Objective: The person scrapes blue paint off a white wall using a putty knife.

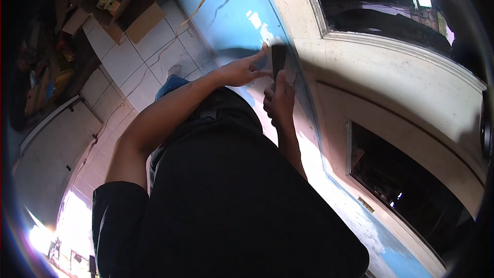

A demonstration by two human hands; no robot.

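My right hand [279,102] is closed round the handle of a dark, flat-bladed scraper [278,60], its broad blade pointing up the picture. The blade lies over the painted wall [227,11]; whether its edge touches the surface I cannot tell. To the left of the blade, my left hand [245,70] has its fingers spread and holds nothing. Its fingertips are at the wall, close to the scraper. Bare patches [266,35] of pale plaster show through the light blue paint just beyond the blade. More paint is gone from the wall lower down.
A wooden frame with a dark glass pane [386,19] borders the wall at right, above a second dark pane [401,177]. An open cardboard box [144,21] rests on the tiled floor [135,65]. A yellow cord [204,0] crosses the wall.
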